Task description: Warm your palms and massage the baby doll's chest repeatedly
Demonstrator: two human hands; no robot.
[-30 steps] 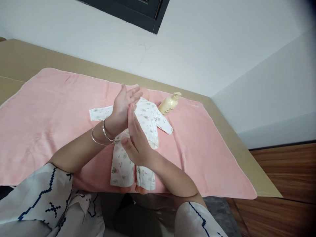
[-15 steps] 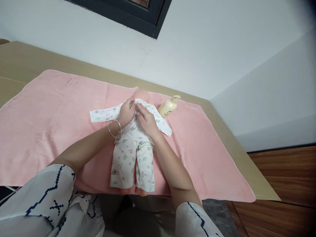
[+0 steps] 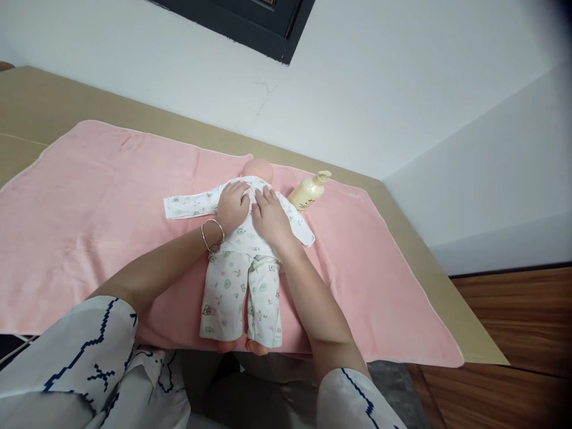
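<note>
The left hand (image 3: 233, 205) and right hand (image 3: 270, 220) lie palm-down, gripping nothing, on the upper body of the doll (image 3: 247, 240), flat on the blanket (image 3: 370, 292) beside the bottle (image 3: 308, 192). It looks like a pressing or rubbing step; the next move likely calls for light, even palms.

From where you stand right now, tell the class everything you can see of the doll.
The doll lies stretched out on the pink blanket, its smooth, pinkish head at the far end, feet at the near edge. It wears a white top and trousers, soft-looking cloth printed with small figures, the sleeves spread wide. The left hand and right hand rest on its upper body, fingers toward the head. No face shows.
</note>
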